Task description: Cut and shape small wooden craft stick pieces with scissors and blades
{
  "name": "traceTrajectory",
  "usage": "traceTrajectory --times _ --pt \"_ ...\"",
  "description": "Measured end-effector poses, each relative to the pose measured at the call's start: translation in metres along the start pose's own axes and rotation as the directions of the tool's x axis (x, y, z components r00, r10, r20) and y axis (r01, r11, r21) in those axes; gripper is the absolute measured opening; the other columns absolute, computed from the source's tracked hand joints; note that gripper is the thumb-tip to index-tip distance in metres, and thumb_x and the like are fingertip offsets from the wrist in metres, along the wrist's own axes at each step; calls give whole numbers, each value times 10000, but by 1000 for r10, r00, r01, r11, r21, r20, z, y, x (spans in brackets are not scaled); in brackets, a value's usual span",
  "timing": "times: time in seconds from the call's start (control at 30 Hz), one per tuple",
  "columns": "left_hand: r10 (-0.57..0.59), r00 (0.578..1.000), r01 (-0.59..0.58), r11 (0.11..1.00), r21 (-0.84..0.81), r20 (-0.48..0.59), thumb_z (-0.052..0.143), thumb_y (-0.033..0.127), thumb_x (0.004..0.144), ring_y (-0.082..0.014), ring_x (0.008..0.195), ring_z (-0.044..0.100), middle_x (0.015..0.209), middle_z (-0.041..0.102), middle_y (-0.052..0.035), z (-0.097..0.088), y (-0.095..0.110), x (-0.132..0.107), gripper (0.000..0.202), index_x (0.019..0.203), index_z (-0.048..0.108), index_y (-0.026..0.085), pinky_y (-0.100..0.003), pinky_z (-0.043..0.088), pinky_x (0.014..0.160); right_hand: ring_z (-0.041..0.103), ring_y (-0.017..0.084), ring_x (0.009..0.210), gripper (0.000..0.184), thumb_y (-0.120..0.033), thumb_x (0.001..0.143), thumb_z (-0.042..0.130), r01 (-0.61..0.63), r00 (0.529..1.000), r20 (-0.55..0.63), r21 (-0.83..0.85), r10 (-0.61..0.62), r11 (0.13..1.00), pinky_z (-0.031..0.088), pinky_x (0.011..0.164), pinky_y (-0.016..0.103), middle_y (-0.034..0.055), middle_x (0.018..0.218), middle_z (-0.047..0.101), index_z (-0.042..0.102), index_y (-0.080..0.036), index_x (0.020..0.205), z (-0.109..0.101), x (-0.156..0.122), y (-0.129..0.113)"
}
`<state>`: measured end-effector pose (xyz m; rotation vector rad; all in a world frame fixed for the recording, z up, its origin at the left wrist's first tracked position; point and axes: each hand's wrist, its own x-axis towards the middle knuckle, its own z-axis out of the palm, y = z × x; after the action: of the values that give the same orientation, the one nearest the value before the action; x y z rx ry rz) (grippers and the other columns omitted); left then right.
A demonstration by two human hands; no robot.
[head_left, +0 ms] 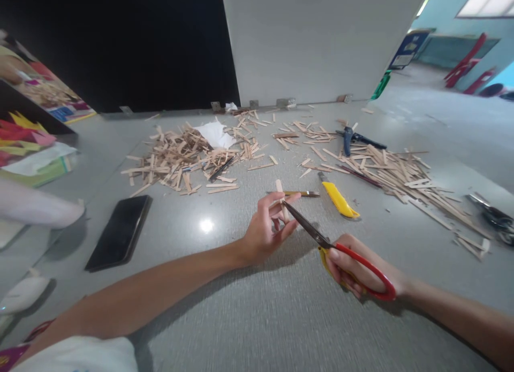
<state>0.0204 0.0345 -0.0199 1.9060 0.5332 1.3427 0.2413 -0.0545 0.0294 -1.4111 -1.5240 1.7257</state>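
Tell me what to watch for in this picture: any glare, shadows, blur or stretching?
Head view: a bright glare spot on the grey tabletop, left of the left hand; head view: a soft shadow between that hand and the right hand; head view: fine detail soft, including the stick pile; head view: wide-angle stretching toward the edges, with the window at upper right slanting.

On my feed the light is moderately bright and cool, with a pale window [492, 1] glowing at the upper right. I get one small round glare on the gray table [241, 318], just left of centre. Soft shadows lie under the left hand [263, 230] and the right hand [357, 267]. The black panel [120, 40] at upper left swallows detail. Everything looks slightly soft to me, and the outer edges stretch and smear.
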Motion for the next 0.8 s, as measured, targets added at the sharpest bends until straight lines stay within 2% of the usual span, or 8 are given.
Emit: traceTrajectory --times 0.17,0.43,0.8 --pt "-12 1000 12 1000 17 -13 665 421 1084 -135 684 779 1393 750 -214 -1 -2 -2 427 1347 362 274 -243 585 546 384 88 309 772 -964 826 549 3 1000 0 10 -3 1000 337 319 206 -60 386 429 523 -236 569 1 2 2" --pt "2 1000 -2 1000 29 -22 683 409 1072 -134 678 756 1364 765 -207 -1 -7 -2 440 1338 360 273 -252 579 540 388 83 310 715 -887 801 643 -36 999 -15 0 36 999 337 328 200 -60 378 436 547 -224 552 3 5 0" --pt "-28 999 28 999 28 -16 688 431 1065 -133 660 757 1389 744 -248 -4 -7 -1 450 1326 362 265 -244 592 551 396 82 322 711 -890 808 629 -40 999 -26 -4 40 999 345 334 194 -58 386 447 545 -225 572 5 6 -2"
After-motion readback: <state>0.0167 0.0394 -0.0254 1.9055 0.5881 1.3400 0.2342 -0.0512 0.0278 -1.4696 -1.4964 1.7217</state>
